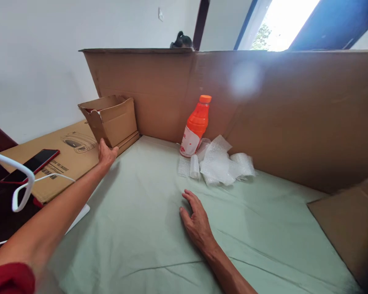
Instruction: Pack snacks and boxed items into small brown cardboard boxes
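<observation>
At the near lower corner of a small open-topped cardboard box [118, 124], my left hand [106, 154] holds on with its fingers against the side and its thumb at the front. Something red shows just inside the box's rim; the rest of its contents is hidden. Over the pale green sheet [147, 220], my right hand [196, 220] is open and empty, its fingers slightly curled and apart. Beyond it lie crumpled pieces of bubble wrap [217, 161]. An orange-capped bottle of orange-red liquid [198, 122] stands tilted behind them, near the cardboard wall.
A tall cardboard wall [159, 90] runs along the back, and a cardboard flap [346, 216] rises at right. On the left, a phone [33, 165] lies on a flat printed carton [79, 139], near a white curved bar [29, 179]. Someone's head [182, 40] shows behind the wall.
</observation>
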`<state>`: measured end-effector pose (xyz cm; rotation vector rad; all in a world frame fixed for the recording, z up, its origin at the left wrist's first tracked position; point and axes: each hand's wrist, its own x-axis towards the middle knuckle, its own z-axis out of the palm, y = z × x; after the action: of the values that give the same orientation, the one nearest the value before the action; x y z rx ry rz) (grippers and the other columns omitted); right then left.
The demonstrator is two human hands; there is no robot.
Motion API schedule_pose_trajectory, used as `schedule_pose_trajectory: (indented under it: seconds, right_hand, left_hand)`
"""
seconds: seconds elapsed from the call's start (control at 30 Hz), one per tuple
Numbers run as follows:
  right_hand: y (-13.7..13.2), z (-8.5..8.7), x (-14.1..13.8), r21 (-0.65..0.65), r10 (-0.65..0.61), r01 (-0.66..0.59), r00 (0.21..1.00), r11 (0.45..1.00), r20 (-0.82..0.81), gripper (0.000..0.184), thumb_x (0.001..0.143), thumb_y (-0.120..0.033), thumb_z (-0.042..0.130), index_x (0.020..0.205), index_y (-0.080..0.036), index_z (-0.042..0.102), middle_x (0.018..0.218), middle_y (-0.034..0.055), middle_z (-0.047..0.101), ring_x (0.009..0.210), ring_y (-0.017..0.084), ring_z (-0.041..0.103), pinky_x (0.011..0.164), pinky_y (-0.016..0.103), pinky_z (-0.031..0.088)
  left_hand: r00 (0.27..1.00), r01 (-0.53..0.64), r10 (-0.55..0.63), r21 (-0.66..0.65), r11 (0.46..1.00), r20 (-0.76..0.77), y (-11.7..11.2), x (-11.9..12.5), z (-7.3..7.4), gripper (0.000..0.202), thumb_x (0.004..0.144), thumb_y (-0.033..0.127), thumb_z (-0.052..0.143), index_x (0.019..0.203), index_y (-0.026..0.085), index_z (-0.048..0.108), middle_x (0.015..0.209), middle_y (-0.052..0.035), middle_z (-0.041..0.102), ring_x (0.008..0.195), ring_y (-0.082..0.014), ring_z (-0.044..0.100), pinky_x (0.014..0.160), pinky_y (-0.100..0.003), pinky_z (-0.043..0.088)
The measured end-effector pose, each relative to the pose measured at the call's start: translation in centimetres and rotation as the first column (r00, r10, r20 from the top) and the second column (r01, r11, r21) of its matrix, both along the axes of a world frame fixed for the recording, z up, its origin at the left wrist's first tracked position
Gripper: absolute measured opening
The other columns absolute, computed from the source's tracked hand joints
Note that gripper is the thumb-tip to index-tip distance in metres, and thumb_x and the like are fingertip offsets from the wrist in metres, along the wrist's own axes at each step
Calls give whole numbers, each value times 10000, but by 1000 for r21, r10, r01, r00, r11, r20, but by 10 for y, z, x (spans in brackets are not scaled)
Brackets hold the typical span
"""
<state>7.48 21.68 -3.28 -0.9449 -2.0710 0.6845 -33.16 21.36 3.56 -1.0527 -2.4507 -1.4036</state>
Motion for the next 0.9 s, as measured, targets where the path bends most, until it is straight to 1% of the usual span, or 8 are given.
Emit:
schedule_pose_trajectory:
  seconds: [0.1, 0.2, 0.27, 0.37, 0.5, 0.7, 0.8, 0.9]
  right_hand:
    - [-6, 7, -5, 60, 54, -62, 990, 996, 128, 402, 858, -187, 543, 1247, -195, 647, 1386, 126, 620, 1300, 275, 556, 1115, 500, 453]
    - [-16, 20, -13, 103, 107, -155, 922, 983, 372, 368, 890, -188, 565, 1247, -186, 652, 1417, 124, 601, 1361, 291, 496, 1125, 496, 419]
    - [-24, 28, -16, 142, 91, -183, 866, 973, 491, 380, 942, -234, 549, 1313, -184, 614, 1466, 125, 561, 1404, 294, 448, 1138, 492, 391]
    - [-40, 31, -13, 198, 64, -209, 825, 958, 562, 474, 986, -347, 526, 1418, -152, 527, 1522, 151, 499, 1432, 311, 410, 1165, 502, 347]
    - [-79, 30, 15, 213, 86, -255, 806, 943, 585, 584, 991, -454, 513, 1464, -114, 468, 1536, 186, 472, 1461, 324, 376, 1196, 517, 306]
    - [-157, 31, 72, 195, 100, -270, 789, 943, 606, 578, 960, -463, 562, 1413, -109, 507, 1515, 224, 470, 1460, 347, 378, 1217, 515, 284]
    - [-189, 32, 89, 179, 85, -241, 788, 954, 610, 592, 957, -468, 564, 1429, -117, 492, 1521, 213, 464, 1466, 345, 369, 1224, 514, 279]
    - [-214, 35, 101, 143, 92, -218, 798, 965, 596, 582, 960, -448, 566, 1433, -117, 493, 1525, 206, 462, 1463, 339, 370, 1231, 509, 268]
  left_hand:
    - [985, 151, -160, -122, 981, -62, -20, 57, -23, 777, 810, 272, 608, 1488, 17, 326, 1581, -286, 323, 1508, -367, 273, 1224, -533, 241]
    - [912, 370, -402, -263, 891, -80, -44, 120, -49, 552, 829, 357, 598, 1346, 167, 567, 1504, -181, 505, 1440, -345, 410, 1189, -529, 310]
    - [856, 456, -508, -328, 827, -91, -56, 157, -59, 427, 873, 404, 549, 1249, 228, 647, 1452, -135, 574, 1414, -337, 446, 1184, -555, 299]
    - [790, 520, -601, -388, 761, -120, -68, 201, -61, 411, 932, 402, 470, 1259, 239, 657, 1471, -125, 566, 1429, -321, 429, 1192, -563, 272]
    - [703, 583, -695, -439, 684, -150, -87, 242, -55, 447, 975, 368, 390, 1323, 231, 634, 1507, -130, 534, 1447, -317, 409, 1199, -564, 263]
    - [570, 679, -808, -469, 565, -149, -141, 291, -54, 464, 991, 370, 372, 1354, 233, 625, 1533, -116, 512, 1472, -313, 380, 1220, -555, 237]
    - [507, 709, -847, -480, 516, -161, -168, 311, -55, 476, 1001, 370, 354, 1365, 216, 620, 1529, -127, 514, 1473, -317, 380, 1217, -556, 242]
    - [459, 732, -871, -481, 483, -176, -187, 323, -55, 480, 1010, 386, 345, 1373, 223, 613, 1533, -127, 510, 1473, -313, 383, 1212, -561, 251]
